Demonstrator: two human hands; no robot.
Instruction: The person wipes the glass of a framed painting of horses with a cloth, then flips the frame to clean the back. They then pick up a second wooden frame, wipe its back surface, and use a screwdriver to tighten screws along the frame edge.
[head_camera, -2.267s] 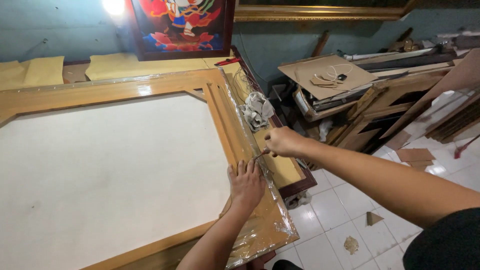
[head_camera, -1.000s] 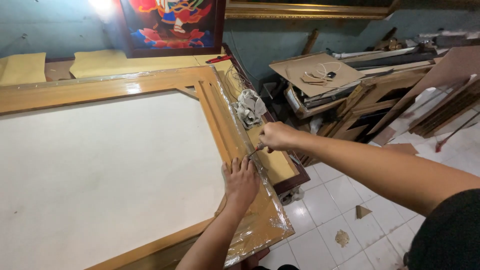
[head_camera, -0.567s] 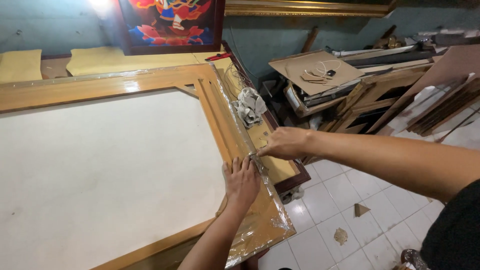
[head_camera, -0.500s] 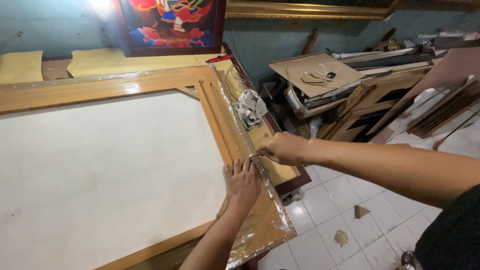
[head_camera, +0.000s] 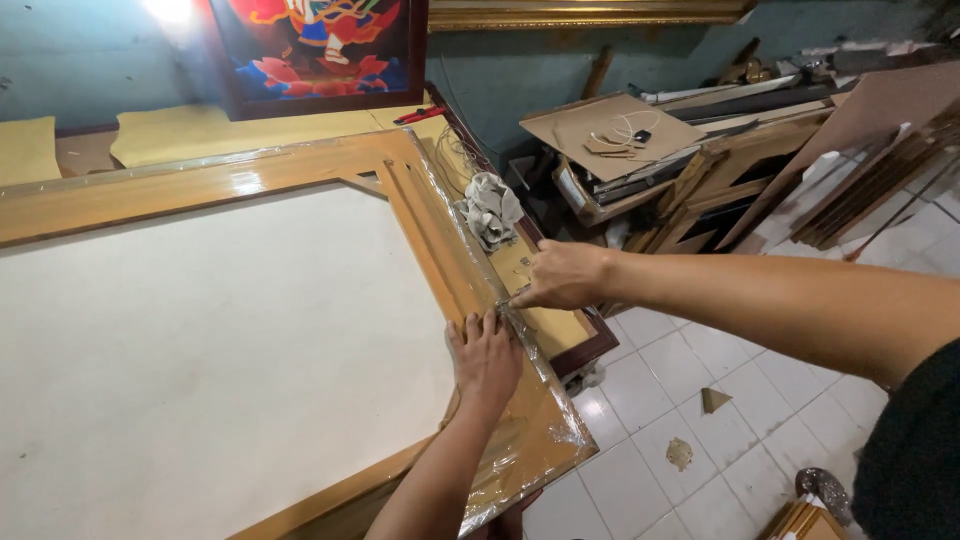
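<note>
A large wooden picture frame (head_camera: 425, 235) with a white backing lies flat in front of me, its right rail covered in clear plastic wrap (head_camera: 535, 420). My left hand (head_camera: 485, 358) lies flat on that rail, fingers spread, pressing the wrap down. My right hand (head_camera: 565, 275) is closed on a small thin blade-like tool (head_camera: 508, 297) whose tip meets the wrap at the rail's outer edge, just beyond my left fingertips. The tool is mostly hidden in the fist.
A crumpled grey cloth (head_camera: 490, 208) lies on a lower framed panel (head_camera: 560, 330) beside the frame. A colourful framed painting (head_camera: 315, 50) leans at the back. Stacked boards and frame pieces (head_camera: 720, 170) crowd the right. White tiled floor (head_camera: 700, 420) carries cardboard scraps.
My right hand has slid a little nearer along the rail's outer edge with the tool. My left hand stays pressed on the wrapped rail. The view has shifted slightly.
</note>
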